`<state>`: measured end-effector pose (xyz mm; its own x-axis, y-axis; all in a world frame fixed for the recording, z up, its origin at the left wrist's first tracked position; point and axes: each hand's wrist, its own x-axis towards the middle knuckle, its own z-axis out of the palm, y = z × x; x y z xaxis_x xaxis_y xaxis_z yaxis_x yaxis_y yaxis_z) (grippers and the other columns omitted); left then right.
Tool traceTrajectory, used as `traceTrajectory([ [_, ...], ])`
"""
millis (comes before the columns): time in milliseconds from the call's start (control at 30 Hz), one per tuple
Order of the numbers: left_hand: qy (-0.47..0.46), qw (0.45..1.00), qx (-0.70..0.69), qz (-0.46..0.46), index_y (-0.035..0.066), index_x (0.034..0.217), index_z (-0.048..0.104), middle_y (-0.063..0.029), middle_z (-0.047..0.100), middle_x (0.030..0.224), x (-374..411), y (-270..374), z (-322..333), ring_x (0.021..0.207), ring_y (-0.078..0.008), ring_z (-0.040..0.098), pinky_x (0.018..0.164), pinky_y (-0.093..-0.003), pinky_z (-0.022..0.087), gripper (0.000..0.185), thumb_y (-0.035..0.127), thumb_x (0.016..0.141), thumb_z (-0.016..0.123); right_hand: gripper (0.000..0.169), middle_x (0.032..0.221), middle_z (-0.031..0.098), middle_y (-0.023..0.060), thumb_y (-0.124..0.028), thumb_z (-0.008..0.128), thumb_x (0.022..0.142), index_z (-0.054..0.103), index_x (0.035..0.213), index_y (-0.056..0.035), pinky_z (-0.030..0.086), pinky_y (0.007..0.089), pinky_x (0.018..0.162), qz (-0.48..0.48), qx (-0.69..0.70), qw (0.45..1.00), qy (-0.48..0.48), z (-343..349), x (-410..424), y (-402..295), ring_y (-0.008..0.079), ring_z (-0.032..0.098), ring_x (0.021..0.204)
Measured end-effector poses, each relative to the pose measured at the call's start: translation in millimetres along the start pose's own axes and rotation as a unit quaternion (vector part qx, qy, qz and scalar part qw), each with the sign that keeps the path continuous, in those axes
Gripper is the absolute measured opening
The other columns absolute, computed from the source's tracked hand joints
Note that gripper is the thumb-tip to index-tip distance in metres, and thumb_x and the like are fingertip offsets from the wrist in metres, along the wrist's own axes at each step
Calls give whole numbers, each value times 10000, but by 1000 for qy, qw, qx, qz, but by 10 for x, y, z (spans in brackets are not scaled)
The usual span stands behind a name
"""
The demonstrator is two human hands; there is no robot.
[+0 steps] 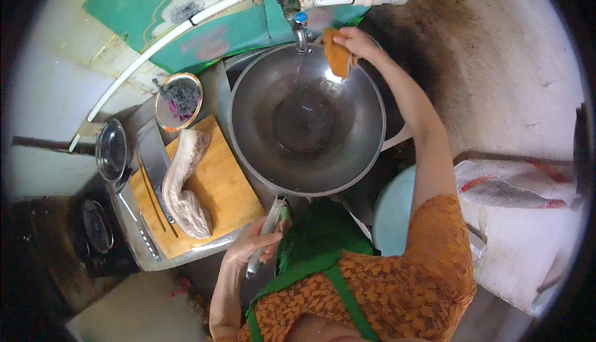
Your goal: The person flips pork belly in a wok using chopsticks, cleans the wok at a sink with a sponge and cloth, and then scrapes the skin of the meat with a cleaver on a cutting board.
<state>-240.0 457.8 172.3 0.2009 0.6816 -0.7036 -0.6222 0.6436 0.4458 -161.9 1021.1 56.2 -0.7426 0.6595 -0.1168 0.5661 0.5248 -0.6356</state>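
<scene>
A large metal wok [307,165] lies over the sink area beneath a metal faucet [301,34], with a little liquid at its bottom. My left hand [260,244] grips the wok's long handle [266,235] on the near side. In my right hand [356,44] is an orange-brown cloth [337,55], held at the wok's upper right rim. Left of the wok, a long strip of pork belly [179,183] lies curved on a wooden cutting board [228,179]. Beside the meat are a cleaver [153,144], partly under it, and a pair of chopsticks [148,190].
A bowl [159,111] with a steel wool scrubber [182,95] stands behind the board. A glass lid [111,151] and a utensil with a perforated-looking handle [148,239] lie further left. White pipes [163,48] cross the back; a pale blue basin [393,207] stands right.
</scene>
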Motion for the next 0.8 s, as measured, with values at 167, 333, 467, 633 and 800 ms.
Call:
traceTrajectory([
  [167,126,975,176,50,56,909,501,18,436,576,457,-366,-195,452,-81,439,408,-240,366,314,346,892,622,362,873,668,115,-415,572,882,644,965,-71,472,374,737,-39,-14,996,77,-353,-164,-771,248,637,824],
  [333,132,970,205,-1,74,780,485,7,456,567,536,-133,-71,460,-115,460,431,-266,383,386,426,891,598,401,833,673,124,-451,586,852,671,933,-67,479,375,734,-23,-34,996,77,-628,-189,-811,271,645,803],
  [467,-26,998,57,-28,118,726,421,29,396,530,479,-112,-351,421,-96,393,375,-253,315,487,564,840,583,407,798,681,110,-444,618,820,692,878,-48,481,358,721,14,-30,998,61,-568,-114,-808,235,656,780],
  [633,-92,989,13,-117,100,741,424,31,381,522,323,387,-453,411,-81,367,385,-241,308,486,549,854,570,384,780,668,103,-346,623,859,663,922,30,483,331,644,140,-18,990,-5,-521,-85,-91,179,632,677],
  [800,-86,986,73,-123,86,762,452,14,417,539,136,1033,-191,413,-79,393,379,-236,328,422,469,895,568,411,872,680,143,-376,586,877,660,963,19,484,356,700,231,127,964,26,-317,-390,596,235,655,799],
])
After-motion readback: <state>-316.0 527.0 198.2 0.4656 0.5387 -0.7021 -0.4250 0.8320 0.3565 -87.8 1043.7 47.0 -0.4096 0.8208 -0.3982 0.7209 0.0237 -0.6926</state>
